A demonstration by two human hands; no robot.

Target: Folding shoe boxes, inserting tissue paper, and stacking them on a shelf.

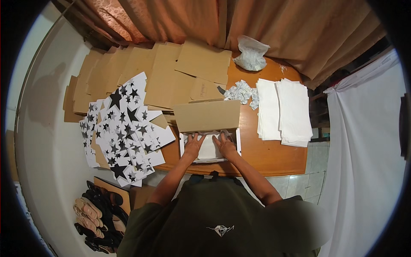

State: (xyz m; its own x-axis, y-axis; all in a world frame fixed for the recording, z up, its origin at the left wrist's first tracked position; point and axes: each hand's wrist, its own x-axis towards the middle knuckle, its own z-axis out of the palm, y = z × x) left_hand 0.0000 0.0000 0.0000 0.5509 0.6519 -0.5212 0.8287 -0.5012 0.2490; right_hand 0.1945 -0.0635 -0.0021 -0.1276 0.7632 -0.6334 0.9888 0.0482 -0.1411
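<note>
Both hands pressing flat, fingers spread, into open white box w/ brown lid up, at table's near edge: left hand on left side, right hand on right. Star-print flats lying left; white sheets right.

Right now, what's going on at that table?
A person stands at a wooden table with both hands inside an open white box whose brown cardboard lid is flipped up. The left hand and right hand press flat on white paper lining the box. To the left lie star-printed flat box blanks and plain cardboard blanks. To the right sit stacks of white paper sheets, small crumpled packets and a plastic bag.
</note>
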